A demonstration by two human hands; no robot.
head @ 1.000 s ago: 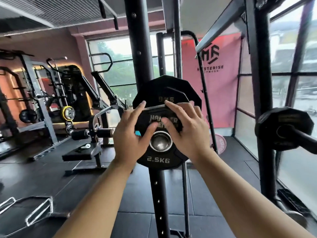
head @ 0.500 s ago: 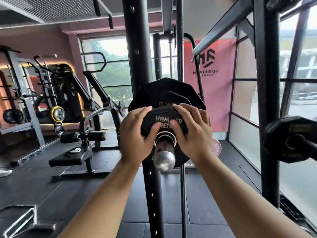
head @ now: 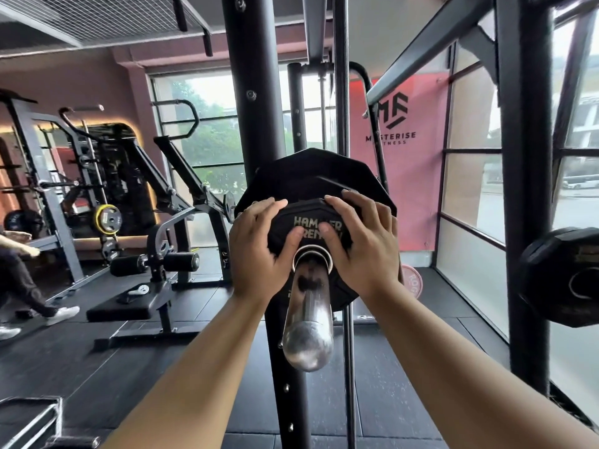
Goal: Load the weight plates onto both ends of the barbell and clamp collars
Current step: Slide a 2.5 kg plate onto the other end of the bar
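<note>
the small weight plate (head: 308,218), black with "hammer" lettering on its face, sits on the chrome barbell sleeve (head: 309,319), whose rounded end juts toward the camera well past it. just behind it on the same sleeve is a larger black plate (head: 311,173); whether the two touch cannot be told. the left hand (head: 259,251) holds the small plate's left side, fingers curled over its upper edge and thumb pressed on its face beside the sleeve. the right hand (head: 363,251) mirrors it on the right side, so each hand's grip is clamped on the small weight plate. a black rack upright (head: 252,108) rises behind the plates. at the right edge another black plate (head: 564,277) hangs on a peg of a second post. a pink banner (head: 418,176) covers the far wall, and a pink plate (head: 411,281) stands on the floor beneath it. to the left are a padded bench machine (head: 129,306), a yellow-rimmed plate (head: 105,218) and a seated person's legs (head: 19,280).
</note>
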